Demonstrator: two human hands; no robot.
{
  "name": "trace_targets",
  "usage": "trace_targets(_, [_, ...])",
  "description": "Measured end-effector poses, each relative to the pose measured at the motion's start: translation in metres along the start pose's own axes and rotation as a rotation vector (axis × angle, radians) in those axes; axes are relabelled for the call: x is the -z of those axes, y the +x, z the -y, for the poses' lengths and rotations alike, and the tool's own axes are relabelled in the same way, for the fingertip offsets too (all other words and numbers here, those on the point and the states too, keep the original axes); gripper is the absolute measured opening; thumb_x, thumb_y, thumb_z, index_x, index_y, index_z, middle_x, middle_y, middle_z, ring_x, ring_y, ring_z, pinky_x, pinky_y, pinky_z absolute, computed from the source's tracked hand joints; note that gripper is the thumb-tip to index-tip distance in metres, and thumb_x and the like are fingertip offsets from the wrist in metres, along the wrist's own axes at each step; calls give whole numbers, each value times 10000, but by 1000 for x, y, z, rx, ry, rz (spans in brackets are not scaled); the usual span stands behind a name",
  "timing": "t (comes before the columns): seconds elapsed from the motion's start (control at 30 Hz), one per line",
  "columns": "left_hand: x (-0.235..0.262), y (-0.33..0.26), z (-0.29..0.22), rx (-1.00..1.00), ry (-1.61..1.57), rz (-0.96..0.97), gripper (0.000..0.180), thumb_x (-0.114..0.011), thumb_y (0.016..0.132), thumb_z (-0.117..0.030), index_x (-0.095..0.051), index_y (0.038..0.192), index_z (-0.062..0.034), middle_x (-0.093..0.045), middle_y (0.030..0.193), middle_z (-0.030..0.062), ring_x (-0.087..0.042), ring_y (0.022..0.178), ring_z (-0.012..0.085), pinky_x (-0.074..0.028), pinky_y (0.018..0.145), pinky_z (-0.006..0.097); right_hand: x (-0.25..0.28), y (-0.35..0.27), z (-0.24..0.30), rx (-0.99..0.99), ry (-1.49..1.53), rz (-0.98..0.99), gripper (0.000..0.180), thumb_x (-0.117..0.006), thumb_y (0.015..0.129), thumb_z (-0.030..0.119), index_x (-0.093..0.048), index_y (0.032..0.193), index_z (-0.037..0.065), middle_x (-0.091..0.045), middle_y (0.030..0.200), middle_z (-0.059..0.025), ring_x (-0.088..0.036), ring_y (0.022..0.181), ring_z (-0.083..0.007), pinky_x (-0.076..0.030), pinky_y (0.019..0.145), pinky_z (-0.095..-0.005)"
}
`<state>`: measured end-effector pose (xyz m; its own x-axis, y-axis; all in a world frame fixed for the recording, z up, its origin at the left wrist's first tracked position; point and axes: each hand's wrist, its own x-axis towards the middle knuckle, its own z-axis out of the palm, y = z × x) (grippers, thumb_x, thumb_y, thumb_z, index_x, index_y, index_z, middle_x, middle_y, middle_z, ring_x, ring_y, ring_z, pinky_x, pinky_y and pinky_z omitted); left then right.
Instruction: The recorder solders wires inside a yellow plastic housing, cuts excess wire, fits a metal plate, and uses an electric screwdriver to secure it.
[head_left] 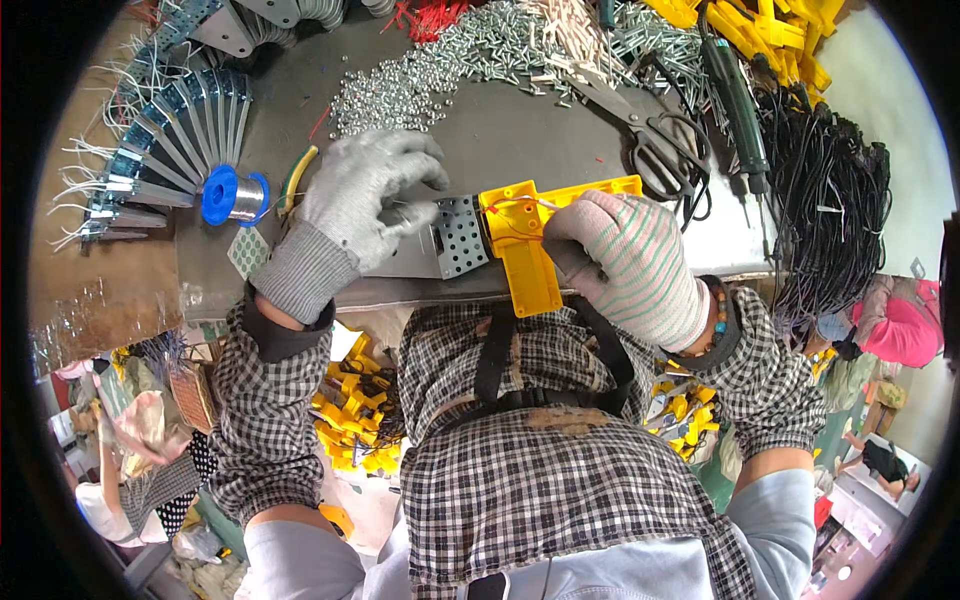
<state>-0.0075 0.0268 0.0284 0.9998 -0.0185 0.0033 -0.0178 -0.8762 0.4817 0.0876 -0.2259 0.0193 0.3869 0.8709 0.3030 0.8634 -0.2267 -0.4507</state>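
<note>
A yellow plastic gun-shaped housing [530, 275] lies at the front edge of the bench, its hollow side up and its handle toward me. Thin red and pale wires [520, 200] run inside it toward my right fingers. Attached at its left end is a perforated metal plate [461, 238]. My left hand [365, 195], in a grey glove, is open beside the plate, with thumb and fingers apart. My right hand [635, 260], in a white striped glove, is closed over the housing's right part. Its curled fingertips hide what they grip.
Left: solder spool [235, 196], yellow-handled tool [297, 180], fanned metal parts with wires [185, 130]. Behind: nuts [390, 98], screws [490, 45], black scissors [650, 140]. Right: green electric screwdriver [735, 105], black cables [830, 200], yellow housings [770, 35]. Other people are nearby.
</note>
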Motion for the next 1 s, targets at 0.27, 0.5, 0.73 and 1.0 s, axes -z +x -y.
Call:
trace_targets(0.27, [-19,18,-20,-139,-30,-10,191,-727,760,-175,-658,922,-101,-617,1124,53,-572,1066,272,-416,945,422,11,3,2,-27,27,93,175,-692,798,160,-584,905,74,-591,785,-96,-627,732,-304,-508,639,-405])
trace_targets(0.5, [-30,19,-19,-62,-193,63,104,-697,801,-139,-667,843,-49,-639,1073,69,-611,974,268,-469,909,377,63,87,-100,-282,21,-246,323,-683,861,156,-621,1160,50,-659,849,-84,-639,743,-159,-503,668,-280])
trace_targets(0.73, [-28,5,-31,102,-626,-193,175,-661,881,-73,-677,1050,-34,-658,1034,84,-641,852,143,-517,763,265,38,190,-248,-233,635,-505,270,-710,880,155,-603,1041,-33,-650,902,-61,-624,860,-175,-503,765,-278])
trace_targets(1.0, [-32,-18,-61,84,-490,-405,186,-741,739,20,-655,887,-53,-671,832,74,-650,752,226,-516,699,314,86,191,-204,-382,738,-741,104,-694,870,150,-627,911,83,-648,689,-51,-569,561,-113,-393,407,-251])
